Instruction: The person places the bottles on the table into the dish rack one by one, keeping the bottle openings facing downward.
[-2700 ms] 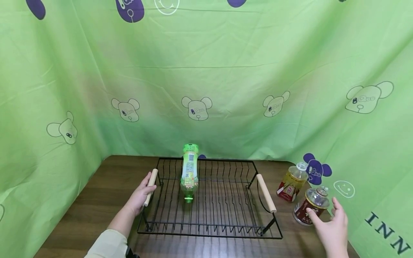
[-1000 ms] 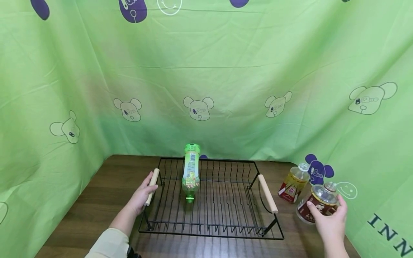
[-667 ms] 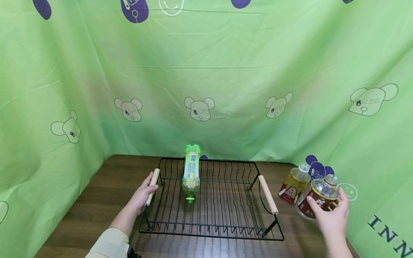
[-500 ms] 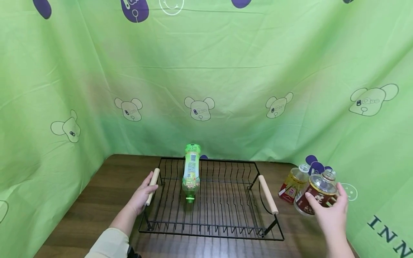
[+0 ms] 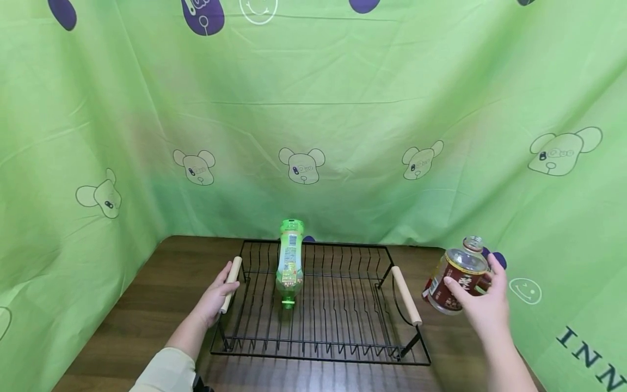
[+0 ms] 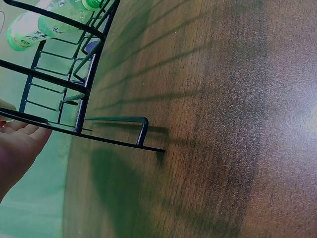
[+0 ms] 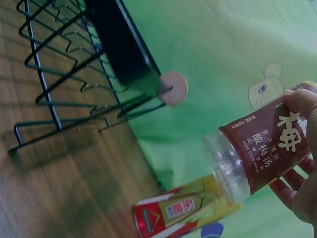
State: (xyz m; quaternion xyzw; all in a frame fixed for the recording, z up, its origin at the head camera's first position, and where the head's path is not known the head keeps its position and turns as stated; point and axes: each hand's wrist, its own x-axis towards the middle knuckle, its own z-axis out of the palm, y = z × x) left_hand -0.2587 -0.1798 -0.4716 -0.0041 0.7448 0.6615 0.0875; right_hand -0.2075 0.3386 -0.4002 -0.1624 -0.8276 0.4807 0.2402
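In the head view a black wire dish rack point(image 5: 320, 357) with two wooden handles stands on the table. My left hand point(image 5: 215, 296) grips its left wooden handle point(image 5: 233, 277). A green plastic bottle point(image 5: 290, 261) lies tilted in the rack with its cap toward me. At the right, my right hand point(image 5: 482, 305) holds a clear plum juice bottle point(image 5: 458, 280) with a dark red label, thumb on the near side and fingers behind. The right wrist view shows this bottle's base raised off the table. Behind it stands a red and yellow labelled bottle point(image 7: 185, 208), mostly hidden in the head view.
The rack's right wooden handle point(image 5: 406, 295) sits between the rack's wires and the held bottle. A green printed cloth point(image 5: 343, 196) hangs close behind the brown wooden table point(image 5: 161, 283) and along both sides.
My right hand reached the plum juice bottle, closed round it and lifted it, then carried it left, in front of the red and yellow bottle. The left hand stays on the handle.
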